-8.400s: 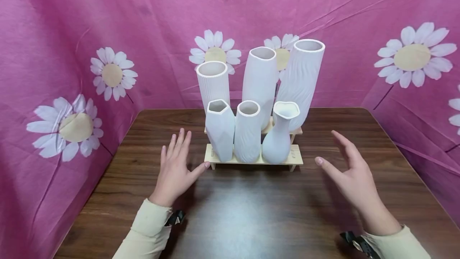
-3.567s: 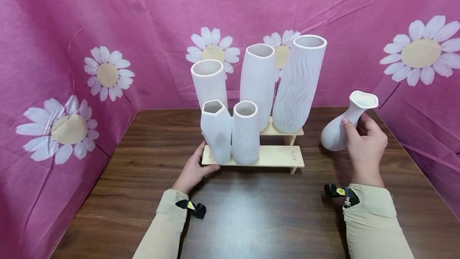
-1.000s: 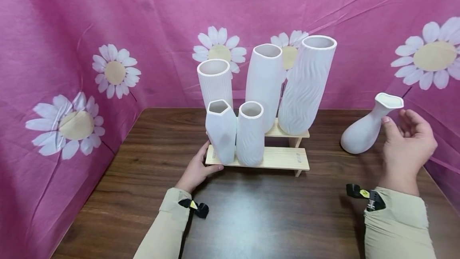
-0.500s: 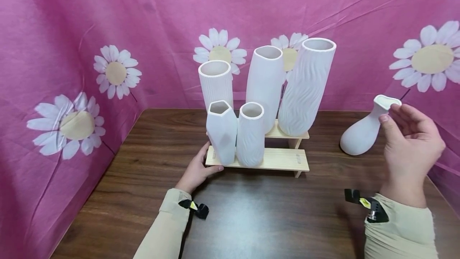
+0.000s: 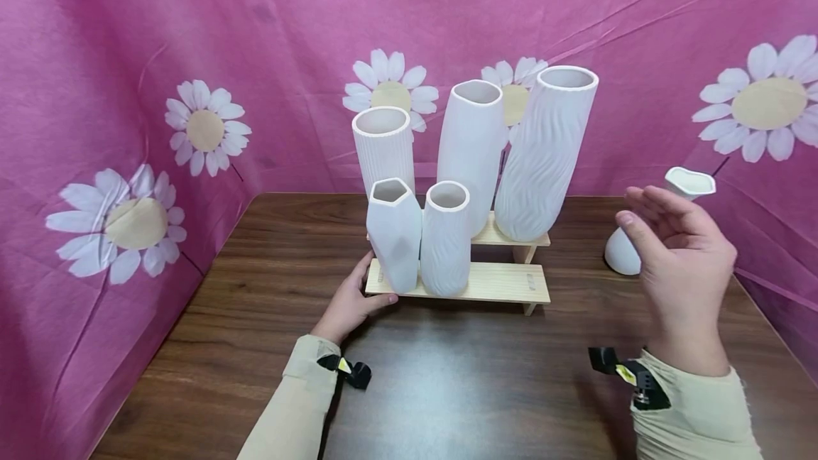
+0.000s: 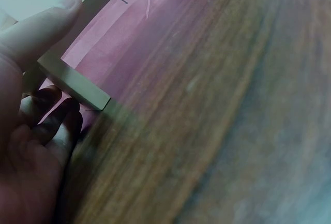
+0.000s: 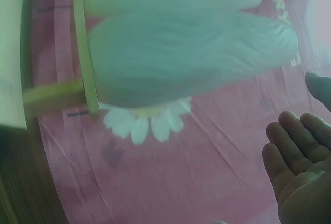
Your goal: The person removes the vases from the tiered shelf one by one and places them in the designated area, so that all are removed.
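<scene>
My left hand (image 5: pixel 347 307) grips the left end of the two-step wooden stand (image 5: pixel 501 281), its thumb (image 6: pixel 46 27) over the lower board's edge. On that lower step stand a faceted white vase (image 5: pixel 394 240) and a small wavy vase (image 5: pixel 446 247). The upper step bears a ribbed vase (image 5: pixel 383 148), a smooth tall vase (image 5: pixel 471 151) and a tall wavy vase (image 5: pixel 546 151). At the table's right stands a narrow-necked vase (image 5: pixel 621 253), partly hidden by my right hand (image 5: pixel 690 268). That hand is raised, fingers relaxed and holding nothing.
The brown wooden table (image 5: pixel 447 382) lies beneath everything. A pink cloth with daisies (image 5: pixel 287 55) hangs close behind its far edge and at both sides. The lower step's right end has bare board.
The narrow-necked vase went from the stand's lower step to the table at right. My right hand let it go and has now moved left, away from it. My left hand keeps its grip.
</scene>
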